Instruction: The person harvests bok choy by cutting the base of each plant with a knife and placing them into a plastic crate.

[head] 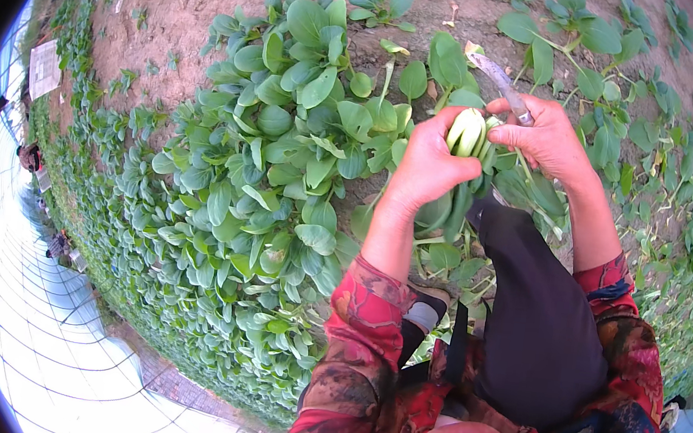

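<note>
My left hand (429, 162) grips a head of bok choy (468, 132), its pale stalk base turned up between thumb and fingers and its leaves hanging below. Close beside it, my right hand (550, 140) holds a curved knife (497, 76) whose blade points up and to the left. The right thumb and fingertip touch the stalks at the side of the bok choy. Below the right hand hangs a loose green leaf (544, 194); whether the fingers hold it I cannot tell. Part of the knife's grip is hidden in the palm.
Dense leafy bok choy plants (278, 144) grow to the left, and more plants (582, 35) stand at the upper right. Bare soil (170, 23) lies beyond. My bent knee (529, 301) is just below the hands. At the far left is a pale sheet-like object (46, 70).
</note>
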The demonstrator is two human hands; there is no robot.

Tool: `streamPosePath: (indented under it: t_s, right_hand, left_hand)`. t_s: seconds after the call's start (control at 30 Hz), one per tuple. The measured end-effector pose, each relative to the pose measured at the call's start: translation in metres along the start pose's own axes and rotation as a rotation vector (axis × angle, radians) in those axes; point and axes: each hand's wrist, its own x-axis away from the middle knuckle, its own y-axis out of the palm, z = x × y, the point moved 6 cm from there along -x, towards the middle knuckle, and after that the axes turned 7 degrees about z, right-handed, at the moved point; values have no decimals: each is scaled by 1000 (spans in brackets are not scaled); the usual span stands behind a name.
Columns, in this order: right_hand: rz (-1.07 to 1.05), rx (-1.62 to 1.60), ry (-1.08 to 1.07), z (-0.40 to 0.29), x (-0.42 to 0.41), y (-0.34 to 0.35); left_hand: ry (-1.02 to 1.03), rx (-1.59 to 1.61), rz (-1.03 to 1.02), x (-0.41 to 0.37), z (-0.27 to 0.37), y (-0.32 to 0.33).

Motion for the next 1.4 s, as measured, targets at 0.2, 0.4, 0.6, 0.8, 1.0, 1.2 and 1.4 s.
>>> streamPosePath:
  t_s: [0.2, 0.4, 0.6, 0.8, 1.0, 1.2, 1.4]
  right_hand:
    - [145, 476, -204, 4, -32, -13]
    - [-64, 423, -362, -5, -54, 72]
    - [-131, 522, -410, 20, -100, 152]
    - [-82, 655, -376, 26, -132, 171]
    - [-56, 676, -308, 23, -128, 172]
    - [-118, 683, -305, 24, -144, 181]
    - [-215, 771, -243, 20, -150, 184]
  left_hand:
    - [17, -531, 235, -50, 20, -72]
    - [-111, -1019, 599, -53, 39, -168]
    - [-169, -1020, 610, -34, 17, -173]
    - [-122, -1006, 641, -29, 7, -178]
    - [-117, -973, 653, -28, 2, -183]
    - [-162, -925, 680, -27, 0, -180]
    - [-122, -771, 716, -27, -13, -192]
